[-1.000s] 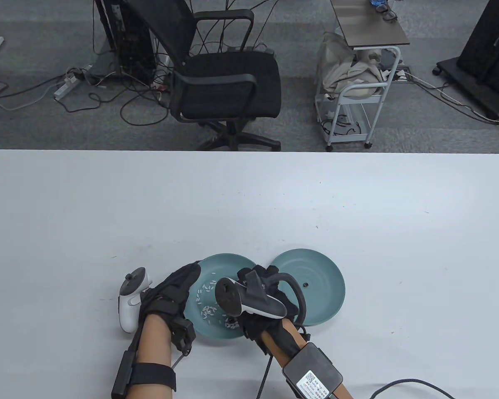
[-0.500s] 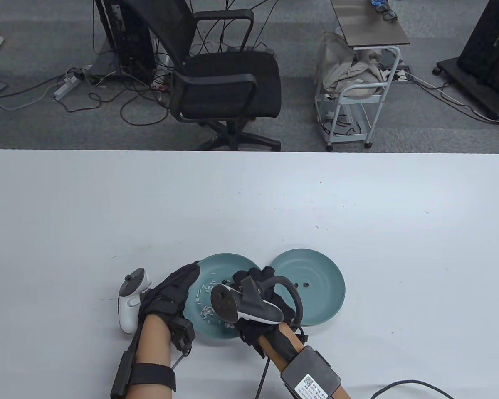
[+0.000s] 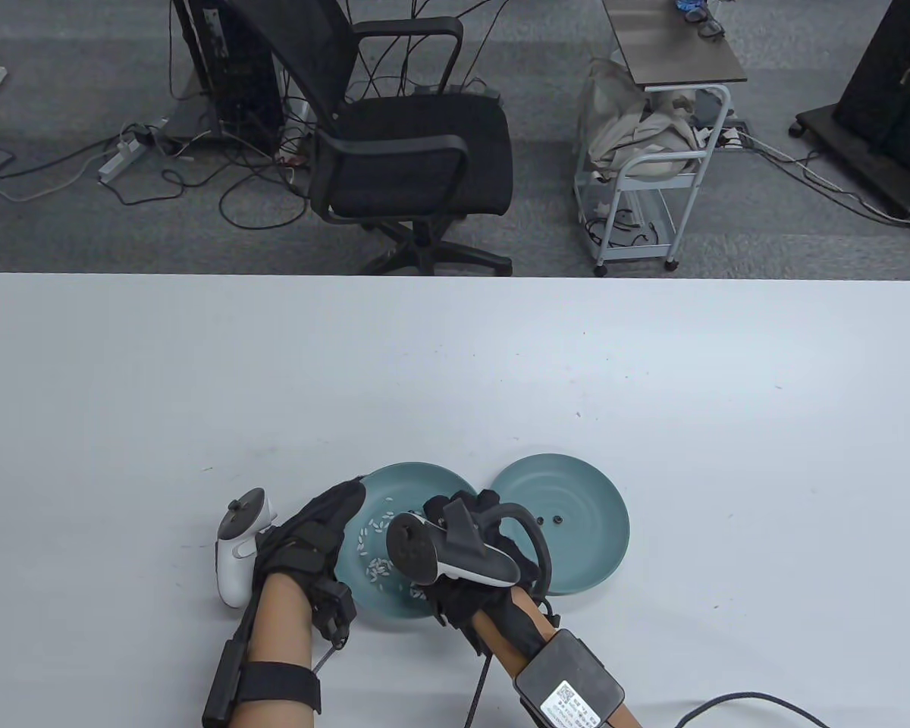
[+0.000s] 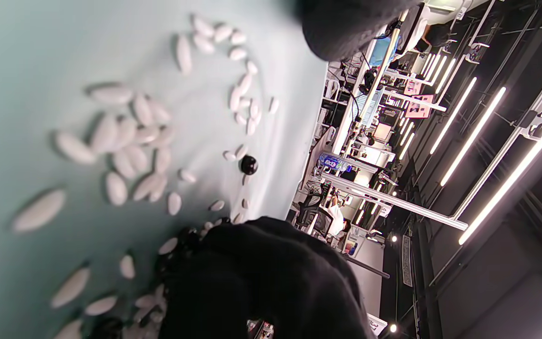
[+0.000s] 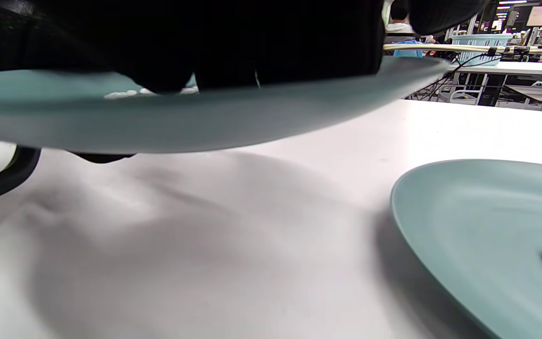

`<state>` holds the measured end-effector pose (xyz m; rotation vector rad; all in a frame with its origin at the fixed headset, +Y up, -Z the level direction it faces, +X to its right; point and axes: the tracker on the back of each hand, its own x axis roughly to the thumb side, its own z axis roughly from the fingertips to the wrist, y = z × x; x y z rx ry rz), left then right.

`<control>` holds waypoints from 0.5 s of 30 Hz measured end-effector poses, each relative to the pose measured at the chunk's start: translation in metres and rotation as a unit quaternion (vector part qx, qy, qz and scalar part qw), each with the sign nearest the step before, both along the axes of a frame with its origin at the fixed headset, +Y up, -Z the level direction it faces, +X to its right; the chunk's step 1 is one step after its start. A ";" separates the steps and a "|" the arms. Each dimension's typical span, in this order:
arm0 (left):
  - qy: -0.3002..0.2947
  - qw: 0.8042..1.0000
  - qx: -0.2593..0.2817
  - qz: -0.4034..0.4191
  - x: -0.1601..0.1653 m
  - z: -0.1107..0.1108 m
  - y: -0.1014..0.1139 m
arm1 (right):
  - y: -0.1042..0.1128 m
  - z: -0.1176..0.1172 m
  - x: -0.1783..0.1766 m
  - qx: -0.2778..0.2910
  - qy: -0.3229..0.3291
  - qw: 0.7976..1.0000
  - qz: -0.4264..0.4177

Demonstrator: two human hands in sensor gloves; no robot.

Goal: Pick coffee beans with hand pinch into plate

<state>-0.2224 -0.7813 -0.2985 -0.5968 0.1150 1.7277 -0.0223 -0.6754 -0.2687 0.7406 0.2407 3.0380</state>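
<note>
My right hand [image 3: 470,561] is over the left plate [image 3: 394,485], fingers down among the white seeds [image 3: 378,565] and dark coffee beans [image 4: 248,164]; I cannot tell from any view whether they pinch a bean. My left hand [image 3: 311,538] rests flat against that plate's left rim, fingers laid along it, gripping nothing. The right plate [image 3: 584,523] sits just beside, rims almost touching, with two coffee beans in it [image 3: 555,520]. In the right wrist view the left plate's edge looks lifted off the white table [image 3: 652,364]. An office chair [image 3: 402,144] and a cart [image 3: 652,136] stand behind.
</note>
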 end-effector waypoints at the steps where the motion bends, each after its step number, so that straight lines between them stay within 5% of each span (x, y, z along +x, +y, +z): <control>1: 0.000 1.000 -0.001 0.000 0.000 0.000 0.000 | 0.000 0.000 0.000 -0.001 0.001 1.000 0.000; 15: 0.002 1.000 0.004 -0.008 -0.002 0.001 0.001 | -0.003 0.011 -0.016 0.046 -0.027 0.998 0.034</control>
